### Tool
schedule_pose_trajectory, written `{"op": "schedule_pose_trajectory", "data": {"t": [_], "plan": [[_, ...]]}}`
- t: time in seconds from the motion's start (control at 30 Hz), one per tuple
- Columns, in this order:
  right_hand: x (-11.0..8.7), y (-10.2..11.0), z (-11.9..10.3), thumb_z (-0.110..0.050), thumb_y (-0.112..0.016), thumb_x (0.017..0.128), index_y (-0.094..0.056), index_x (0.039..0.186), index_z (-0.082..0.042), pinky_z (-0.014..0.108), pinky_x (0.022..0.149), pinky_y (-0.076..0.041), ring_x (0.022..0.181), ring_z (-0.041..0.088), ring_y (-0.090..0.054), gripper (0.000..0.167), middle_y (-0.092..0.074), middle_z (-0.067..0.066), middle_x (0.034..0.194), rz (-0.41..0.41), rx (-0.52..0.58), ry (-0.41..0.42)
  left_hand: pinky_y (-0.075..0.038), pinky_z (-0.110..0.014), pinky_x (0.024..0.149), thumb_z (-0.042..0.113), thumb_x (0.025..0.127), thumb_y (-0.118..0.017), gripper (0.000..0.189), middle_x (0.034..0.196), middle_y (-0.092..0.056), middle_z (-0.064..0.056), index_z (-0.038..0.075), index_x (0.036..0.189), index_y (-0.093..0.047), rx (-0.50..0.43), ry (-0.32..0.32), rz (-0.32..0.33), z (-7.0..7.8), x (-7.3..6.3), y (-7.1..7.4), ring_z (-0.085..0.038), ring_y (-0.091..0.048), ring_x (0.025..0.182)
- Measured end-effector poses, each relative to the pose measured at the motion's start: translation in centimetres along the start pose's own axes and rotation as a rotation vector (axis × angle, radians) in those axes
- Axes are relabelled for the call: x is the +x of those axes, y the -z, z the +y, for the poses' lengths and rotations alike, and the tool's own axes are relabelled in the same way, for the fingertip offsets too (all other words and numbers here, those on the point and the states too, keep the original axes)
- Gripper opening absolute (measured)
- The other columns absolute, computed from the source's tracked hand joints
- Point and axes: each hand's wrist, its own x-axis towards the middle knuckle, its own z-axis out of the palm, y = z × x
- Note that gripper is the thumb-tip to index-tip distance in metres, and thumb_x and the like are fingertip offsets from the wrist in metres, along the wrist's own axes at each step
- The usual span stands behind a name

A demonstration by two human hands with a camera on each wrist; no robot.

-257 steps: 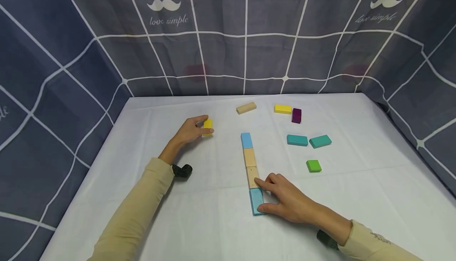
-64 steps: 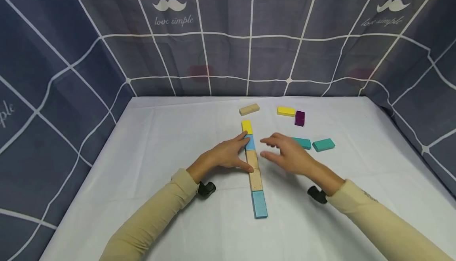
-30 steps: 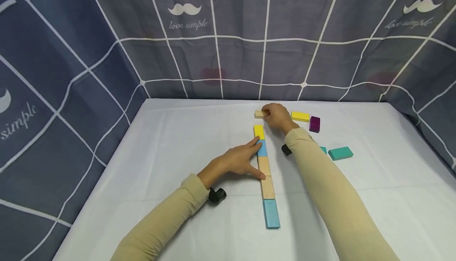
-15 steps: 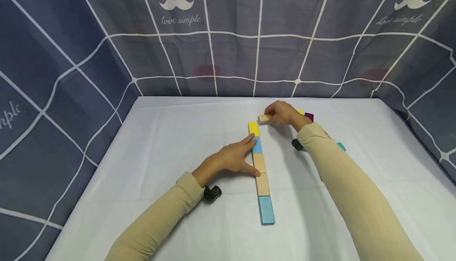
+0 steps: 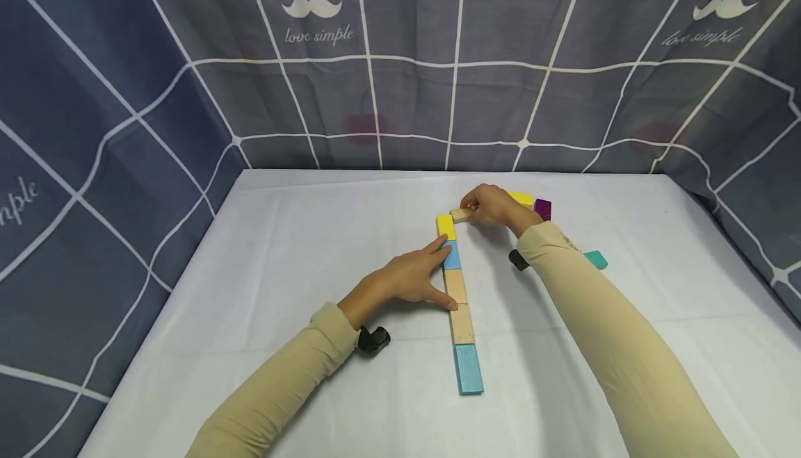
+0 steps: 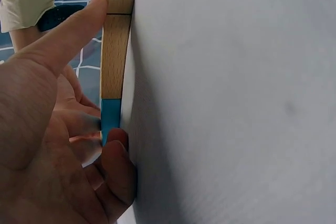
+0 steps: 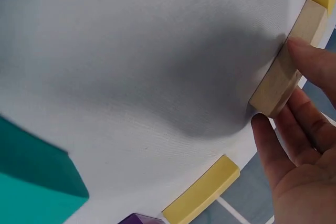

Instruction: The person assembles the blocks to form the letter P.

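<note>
A straight row of flat blocks lies on the white cloth: a light blue block (image 5: 468, 369) nearest, two wooden blocks (image 5: 462, 324), another blue block (image 5: 452, 255) and a yellow block (image 5: 446, 227) at the far end. My left hand (image 5: 409, 277) rests against the row's left side, thumb by the wooden pair and fingertips at the far blue block (image 6: 109, 114). With thumb and fingers, my right hand (image 5: 494, 206) pinches a loose wooden block (image 7: 283, 72). That block lies crosswise, one end at the yellow block's right side.
Behind my right hand lie a second yellow block (image 5: 521, 199) and a purple block (image 5: 542, 209). A teal block (image 5: 594, 259) shows past my right sleeve, which hides part of the cloth. Grid-patterned curtains (image 5: 400, 96) stand around the table.
My left hand brought the yellow block to the row's far end and stayed by the row. My right hand reached to the back, took the loose wooden block and drew it against the yellow one.
</note>
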Motion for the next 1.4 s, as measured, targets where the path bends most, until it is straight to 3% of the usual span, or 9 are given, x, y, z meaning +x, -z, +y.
{"op": "schedule_pose_trajectory", "data": {"t": [0.33, 0.53, 0.7, 0.87, 1.07, 1.4], "plan": [[-0.5, -0.2, 0.3, 0.0, -0.073, 0.083, -0.067, 0.12, 0.004, 0.046, 0.094, -0.045, 0.098, 0.032, -0.058, 0.038, -0.067, 0.021, 0.11, 0.023, 0.038, -0.001, -0.033, -0.041, 0.111, 0.067, 0.074, -0.074, 0.115, 0.165, -0.001, 0.002, 0.015, 0.159, -0.017, -0.003, 0.003, 0.0, 0.2, -0.1, 0.1, -0.021, -0.024, 0.146], [-1.6, 0.8, 0.9, -0.009, -0.07, 0.088, -0.061, 0.128, 0.007, 0.053, 0.1, -0.04, 0.114, 0.039, -0.054, 0.044, -0.062, 0.025, 0.123, 0.093, 0.092, 0.003, -0.033, -0.043, 0.111, 0.068, 0.074, -0.074, 0.115, 0.165, 0.0, 0.003, 0.016, 0.159, -0.017, -0.002, 0.008, 0.001, 0.1, -0.1, 0.0, -0.022, -0.025, 0.146], [-3.2, 1.6, 3.0, -0.014, -0.069, 0.091, -0.06, 0.129, 0.008, 0.055, 0.102, -0.037, 0.121, 0.042, -0.05, 0.045, -0.06, 0.026, 0.128, 0.204, 0.174, -0.048, -0.031, -0.042, 0.112, 0.067, 0.075, -0.075, 0.115, 0.165, 0.0, 0.003, 0.016, 0.159, -0.017, -0.015, 0.005, 0.006, 0.0, -0.2, 0.0, -0.021, -0.023, 0.147], [-4.9, 2.1, 5.4, -0.019, -0.069, 0.093, -0.057, 0.133, 0.008, 0.055, 0.105, -0.034, 0.127, 0.044, -0.044, 0.05, -0.054, 0.028, 0.135, 0.276, 0.251, -0.163, -0.032, -0.045, 0.111, 0.066, 0.075, -0.075, 0.114, 0.165, -0.001, 0.002, 0.015, 0.159, -0.018, -0.019, -0.005, 0.011, 0.0, -0.2, -0.1, -0.021, -0.023, 0.146], [-5.8, 2.3, 6.8, -0.02, -0.065, 0.095, -0.046, 0.141, 0.009, 0.059, 0.109, -0.026, 0.136, 0.047, -0.032, 0.058, -0.04, 0.03, 0.147, 0.252, 0.289, -0.278, -0.032, -0.043, 0.111, 0.065, 0.075, -0.075, 0.114, 0.165, -0.001, 0.002, 0.015, 0.159, -0.018, -0.008, -0.01, 0.019, -0.1, -0.3, 0.0, -0.021, -0.023, 0.147], [-5.0, 1.6, 7.8, -0.021, -0.065, 0.095, -0.039, 0.147, 0.007, 0.058, 0.111, -0.025, 0.136, 0.046, -0.032, 0.064, -0.034, 0.03, 0.151, 0.193, 0.313, -0.347, -0.031, -0.043, 0.112, 0.065, 0.075, -0.076, 0.114, 0.165, -0.001, 0.002, 0.014, 0.159, -0.018, -0.04, -0.019, 0.024, -0.1, -0.3, -0.1, -0.022, -0.021, 0.147]]}}
